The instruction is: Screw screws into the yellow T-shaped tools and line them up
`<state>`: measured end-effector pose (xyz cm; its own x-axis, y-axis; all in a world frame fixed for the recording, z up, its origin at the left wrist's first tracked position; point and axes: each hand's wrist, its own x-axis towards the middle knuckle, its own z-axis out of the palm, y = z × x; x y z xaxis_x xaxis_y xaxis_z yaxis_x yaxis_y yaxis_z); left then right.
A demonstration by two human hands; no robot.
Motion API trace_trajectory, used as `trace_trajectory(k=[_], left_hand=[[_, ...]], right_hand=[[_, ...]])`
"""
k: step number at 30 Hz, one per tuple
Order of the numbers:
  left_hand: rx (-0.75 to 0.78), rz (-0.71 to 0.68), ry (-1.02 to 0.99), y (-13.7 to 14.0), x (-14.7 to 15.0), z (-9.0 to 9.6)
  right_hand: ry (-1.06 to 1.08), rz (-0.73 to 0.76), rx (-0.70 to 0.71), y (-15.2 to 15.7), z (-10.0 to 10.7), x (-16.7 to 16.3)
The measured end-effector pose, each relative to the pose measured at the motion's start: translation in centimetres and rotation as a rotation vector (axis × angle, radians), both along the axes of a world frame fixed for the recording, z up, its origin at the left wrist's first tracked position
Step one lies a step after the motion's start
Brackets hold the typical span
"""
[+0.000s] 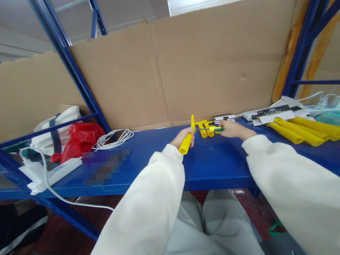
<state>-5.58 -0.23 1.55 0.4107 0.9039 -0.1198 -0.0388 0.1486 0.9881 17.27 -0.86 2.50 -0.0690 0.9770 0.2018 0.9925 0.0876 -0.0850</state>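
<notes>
My left hand (185, 137) is closed around a yellow plastic tube (186, 144) that has a narrower crosspiece at its upper end. The tube tilts, its open round end toward me. From the right, my right hand (230, 129) grips a screwdriver (216, 128) with a yellow and green handle. Its thin shaft points left and reaches the crosspiece end of the tube; whether the tip sits in a screw is too small to tell. Just behind the shaft, a few similar yellow pieces (202, 132) lie on the blue shelf (155, 160).
Several longer yellow tubes (302, 130) with black and white cards lie at the right. On the left are a coiled white cable (113, 138), a red plastic bag (84, 139), a power strip (60, 173) and a pixelated patch. A cardboard panel (212, 61) stands along the back between blue posts.
</notes>
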Motion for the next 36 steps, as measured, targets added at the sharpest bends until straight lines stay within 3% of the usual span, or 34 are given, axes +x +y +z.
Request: trace_trajectory(k=[6,16,36], left_hand=[[-0.009,-0.006,0.031,-0.08,0.09,0.22],[-0.021,-0.015,0.047,-0.25,-0.05,0.65],[-0.003,0.021,0.025,-0.67,0.15,0.71]], right_hand=[[-0.025,0.001,0.051,0.64,-0.42,0.35],[-0.008,0.033,0.002,0.44,-0.37,0.22],[-0.006,0.007,0.106,0.37,-0.64,0.44]])
